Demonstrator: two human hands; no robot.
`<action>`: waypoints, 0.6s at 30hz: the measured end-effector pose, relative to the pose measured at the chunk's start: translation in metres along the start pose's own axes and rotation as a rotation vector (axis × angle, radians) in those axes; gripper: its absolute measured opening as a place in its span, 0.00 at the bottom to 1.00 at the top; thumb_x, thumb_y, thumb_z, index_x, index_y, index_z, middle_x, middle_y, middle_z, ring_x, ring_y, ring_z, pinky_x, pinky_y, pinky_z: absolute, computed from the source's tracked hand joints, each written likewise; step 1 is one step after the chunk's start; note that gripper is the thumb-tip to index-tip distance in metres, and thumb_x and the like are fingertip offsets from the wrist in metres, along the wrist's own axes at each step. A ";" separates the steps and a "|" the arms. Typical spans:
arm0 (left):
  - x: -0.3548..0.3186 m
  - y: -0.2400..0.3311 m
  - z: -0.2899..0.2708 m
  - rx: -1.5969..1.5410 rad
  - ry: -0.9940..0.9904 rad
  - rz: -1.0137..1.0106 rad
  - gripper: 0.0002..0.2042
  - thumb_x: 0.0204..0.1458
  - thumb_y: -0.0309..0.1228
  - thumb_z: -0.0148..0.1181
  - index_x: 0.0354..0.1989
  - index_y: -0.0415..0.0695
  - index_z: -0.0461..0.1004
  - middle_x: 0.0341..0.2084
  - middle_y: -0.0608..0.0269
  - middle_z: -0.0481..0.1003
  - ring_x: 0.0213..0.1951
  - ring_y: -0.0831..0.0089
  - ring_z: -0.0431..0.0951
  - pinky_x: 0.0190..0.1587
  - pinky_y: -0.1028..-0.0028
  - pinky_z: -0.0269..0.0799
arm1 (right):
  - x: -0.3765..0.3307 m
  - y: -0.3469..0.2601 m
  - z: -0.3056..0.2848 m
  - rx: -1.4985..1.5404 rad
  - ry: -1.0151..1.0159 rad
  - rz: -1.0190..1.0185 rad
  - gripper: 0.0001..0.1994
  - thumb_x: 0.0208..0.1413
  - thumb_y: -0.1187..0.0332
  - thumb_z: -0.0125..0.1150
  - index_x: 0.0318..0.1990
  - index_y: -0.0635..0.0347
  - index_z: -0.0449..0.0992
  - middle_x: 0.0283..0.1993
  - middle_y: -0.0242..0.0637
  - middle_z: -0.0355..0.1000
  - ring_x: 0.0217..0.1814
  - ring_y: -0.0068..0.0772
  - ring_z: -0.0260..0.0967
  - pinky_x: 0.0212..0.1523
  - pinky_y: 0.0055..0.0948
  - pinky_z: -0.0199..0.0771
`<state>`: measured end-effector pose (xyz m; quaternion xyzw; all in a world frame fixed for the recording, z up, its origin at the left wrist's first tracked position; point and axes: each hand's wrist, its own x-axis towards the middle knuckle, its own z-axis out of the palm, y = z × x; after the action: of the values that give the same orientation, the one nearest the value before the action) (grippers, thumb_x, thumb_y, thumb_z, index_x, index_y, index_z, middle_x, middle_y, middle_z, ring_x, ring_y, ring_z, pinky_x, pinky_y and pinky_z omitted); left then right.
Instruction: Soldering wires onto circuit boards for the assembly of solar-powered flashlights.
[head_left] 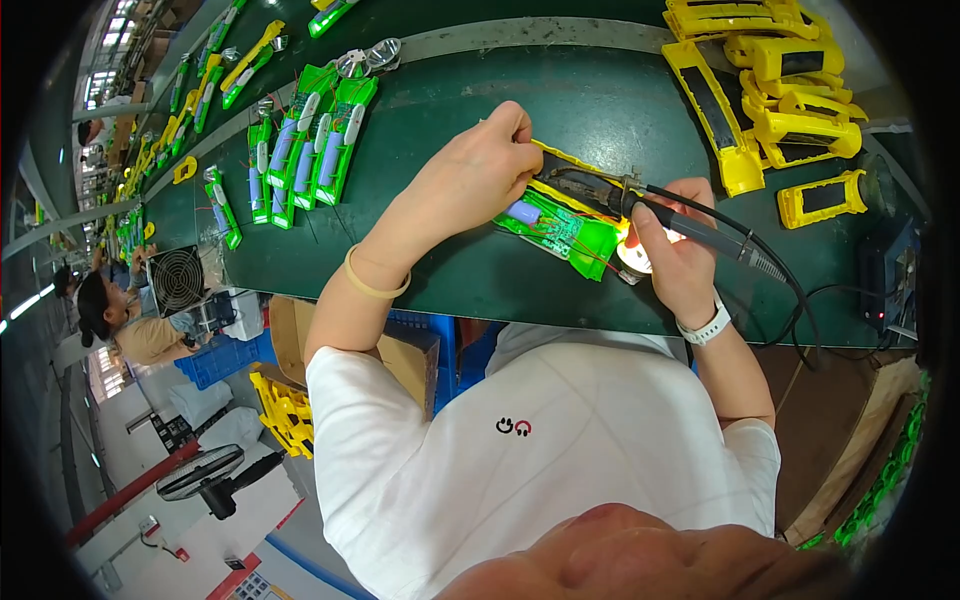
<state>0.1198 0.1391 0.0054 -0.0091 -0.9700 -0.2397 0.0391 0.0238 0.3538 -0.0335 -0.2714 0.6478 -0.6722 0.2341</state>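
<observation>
My left hand is closed at the left end of a yellow plastic casing, its fingertips partly hidden. Below the casing lies a green lamp body with a circuit board, a lilac battery cell and thin red wires. At its right end a round lamp head glows brightly beside my right hand. My right hand is closed around a soldering iron with a dark handle, its front end over the casing.
Several green lamp bodies with batteries lie at the left on the green table. Yellow casings are piled at the far right. A black box stands right, near the iron's cable. A co-worker sits far left.
</observation>
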 end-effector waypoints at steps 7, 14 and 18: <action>0.004 0.002 -0.001 0.070 -0.042 0.011 0.03 0.39 0.20 0.58 0.23 0.38 0.71 0.31 0.58 0.64 0.28 0.62 0.71 0.32 0.70 0.69 | 0.003 -0.003 0.005 -0.143 -0.022 -0.070 0.08 0.49 0.74 0.60 0.31 0.67 0.68 0.30 0.34 0.64 0.29 0.20 0.63 0.30 0.21 0.64; 0.007 0.005 -0.001 0.124 -0.068 -0.010 0.02 0.39 0.21 0.58 0.23 0.39 0.73 0.31 0.58 0.64 0.29 0.63 0.71 0.32 0.70 0.70 | 0.003 0.000 0.000 -0.181 -0.035 -0.102 0.08 0.50 0.71 0.61 0.31 0.68 0.70 0.32 0.35 0.63 0.28 0.23 0.64 0.29 0.21 0.63; 0.006 0.008 -0.004 0.118 -0.080 -0.010 0.01 0.40 0.21 0.57 0.23 0.39 0.74 0.30 0.58 0.64 0.29 0.62 0.71 0.33 0.69 0.70 | 0.002 0.000 0.001 -0.157 -0.050 -0.019 0.10 0.49 0.69 0.61 0.29 0.69 0.72 0.34 0.38 0.64 0.30 0.29 0.65 0.30 0.25 0.64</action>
<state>0.1139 0.1447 0.0132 -0.0115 -0.9833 -0.1816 -0.0005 0.0233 0.3516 -0.0328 -0.3116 0.6901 -0.6144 0.2217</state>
